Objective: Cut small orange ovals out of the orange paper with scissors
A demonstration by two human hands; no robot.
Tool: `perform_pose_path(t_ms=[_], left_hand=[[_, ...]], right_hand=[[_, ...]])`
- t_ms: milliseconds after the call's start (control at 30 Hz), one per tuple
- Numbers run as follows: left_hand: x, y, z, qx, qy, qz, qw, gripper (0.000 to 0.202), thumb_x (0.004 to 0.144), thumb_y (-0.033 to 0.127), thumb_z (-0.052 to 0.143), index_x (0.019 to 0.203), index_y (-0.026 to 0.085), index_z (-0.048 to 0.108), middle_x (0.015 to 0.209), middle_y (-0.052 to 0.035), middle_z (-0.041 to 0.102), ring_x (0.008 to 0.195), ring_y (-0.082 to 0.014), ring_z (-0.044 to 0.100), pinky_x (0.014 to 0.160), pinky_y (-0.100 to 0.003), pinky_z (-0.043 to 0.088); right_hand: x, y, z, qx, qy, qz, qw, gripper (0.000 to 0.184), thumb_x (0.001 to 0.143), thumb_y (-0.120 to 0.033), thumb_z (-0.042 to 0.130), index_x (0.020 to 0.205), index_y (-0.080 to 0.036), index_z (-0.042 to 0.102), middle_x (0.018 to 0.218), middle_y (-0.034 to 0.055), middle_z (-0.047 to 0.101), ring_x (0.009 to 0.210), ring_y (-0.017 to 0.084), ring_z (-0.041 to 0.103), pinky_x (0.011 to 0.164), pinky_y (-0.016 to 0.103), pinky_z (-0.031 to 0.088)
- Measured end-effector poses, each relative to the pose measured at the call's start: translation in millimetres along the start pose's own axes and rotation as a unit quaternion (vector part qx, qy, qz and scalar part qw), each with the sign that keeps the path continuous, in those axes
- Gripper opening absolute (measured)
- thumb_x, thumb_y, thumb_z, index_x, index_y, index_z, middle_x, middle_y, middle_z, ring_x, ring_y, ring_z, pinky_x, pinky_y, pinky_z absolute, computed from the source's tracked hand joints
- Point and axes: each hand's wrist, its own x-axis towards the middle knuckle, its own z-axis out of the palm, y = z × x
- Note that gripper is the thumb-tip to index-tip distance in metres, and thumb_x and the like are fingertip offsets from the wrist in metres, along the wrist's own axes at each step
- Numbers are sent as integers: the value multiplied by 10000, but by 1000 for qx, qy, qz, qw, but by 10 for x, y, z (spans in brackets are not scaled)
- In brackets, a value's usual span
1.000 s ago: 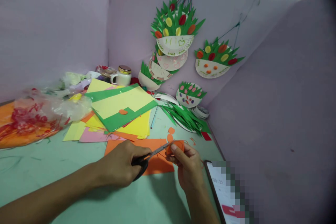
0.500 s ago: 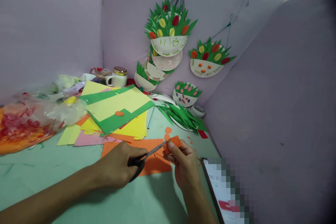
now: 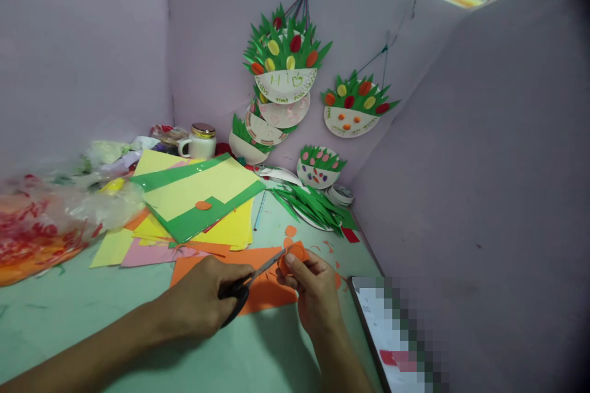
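Note:
My left hand (image 3: pixel 205 295) is wrapped round the black handles of a pair of scissors (image 3: pixel 240 296), whose blades point up and right. The blade tips meet the left edge of a small rounded piece of orange paper (image 3: pixel 297 252). That piece is pinched between the thumb and fingers of my right hand (image 3: pixel 316 285). Beneath both hands lies an orange paper sheet (image 3: pixel 265 301) on the pale green table. An orange cut-out (image 3: pixel 290 231) rests just beyond the scissor tips, with another partly hidden below it. Orange scraps (image 3: pixel 328 249) are scattered to the right of my right hand.
Coloured sheets (image 3: pixel 193 221) are stacked at left centre, beside a plastic bag (image 3: pixel 59 221). A lidded white mug (image 3: pixel 203 144) stands behind. Green paper strips (image 3: pixel 313 206) lie on a plate at the back. A phone (image 3: pixel 387 331) is at right; decorated paper plates (image 3: pixel 286 86) hang on the wall.
The camera view has shifted slightly, moving most of the scene left. Around the orange piece, the right hand and scissors have changed only a little, and more orange scraps show at right.

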Motion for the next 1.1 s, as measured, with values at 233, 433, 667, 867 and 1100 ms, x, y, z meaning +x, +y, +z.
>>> perform_pose_path(t_ms=[233,433,667,867,1100], left_hand=[[14,13,-38,16,-5,1,1000,128,675,100,401,702,157,512,539,60,357,504,-70,312,455,-179,235],[3,-4,-37,8,-13,8,1000,137,678,99,388,720,157,505,548,57,343,510,-72,307,458,-186,230],[15,29,-60,32,-11,0,999,164,671,105,393,735,155,535,561,51,364,524,-76,316,475,-186,245],[9,16,-74,42,-19,-5,999,179,653,89,379,724,164,526,549,54,375,517,-77,327,480,-188,247],[21,7,-48,-2,-23,-8,1000,92,661,104,383,659,170,446,548,56,318,507,-76,293,459,-199,217]], right_hand=[[10,-3,-42,-30,-3,-10,999,172,630,-310,724,605,-152,660,547,2,596,532,110,534,529,234,475],[14,-15,-58,-39,-10,-11,999,167,642,-306,713,632,-146,667,555,8,592,537,120,529,533,253,466],[16,-38,-60,-78,-31,-14,996,164,634,-294,709,595,-145,655,529,-1,580,508,107,493,521,242,414],[23,-117,-80,-107,-48,-12,993,182,616,-290,706,540,-146,626,498,-4,561,494,108,469,507,243,367],[26,-140,-68,-105,-53,-2,993,205,620,-299,700,524,-143,611,487,-6,555,482,100,459,497,233,360]])
